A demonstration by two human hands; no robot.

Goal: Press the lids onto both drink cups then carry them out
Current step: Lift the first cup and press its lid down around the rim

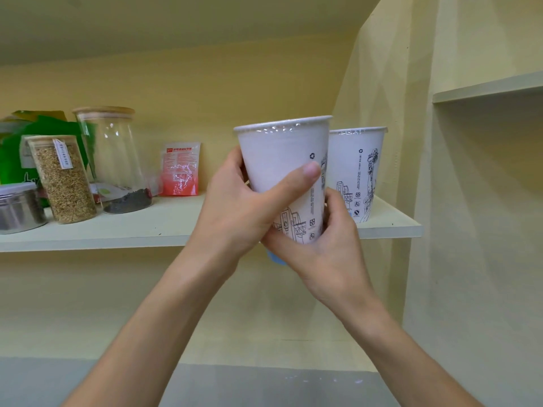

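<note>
Starting at far left on the shelf (164, 227): metal tin (19, 208) with a pale lid, partly cut off by the frame edge. Behind it a green bag (44, 133). Next a glass jar of grain (63, 179), wooden lid, paper tag on the side, standing just in front of the bag. Beside that a taller glass jar (116, 160), wooden lid, mostly empty, dark leaves at the bottom. Right of it a red-and-white sachet (179, 169) leaning against the back wall.

Centre: left hand (238, 210) wraps the held cup (286, 174) from the left side, thumb lying across the front of the cup, grip clenched on the cup wall. Held cup is white paper with black line drawings, raised in front of the shelf, slightly tilted, clear lid (282, 124) seated on its rim. Right hand (326, 254) cradles the same cup at its lower part, thumb up along the cup's right side, fingers closed under the base. Something blue shows just below the cup between the hands; cannot tell what it is.

Right: second cup (357, 174), same print, stands upright on the shelf near its right end, just behind and beside the held cup, lid on its rim too. Further right a bare upper shelf (487, 88) on the side wall.
</note>
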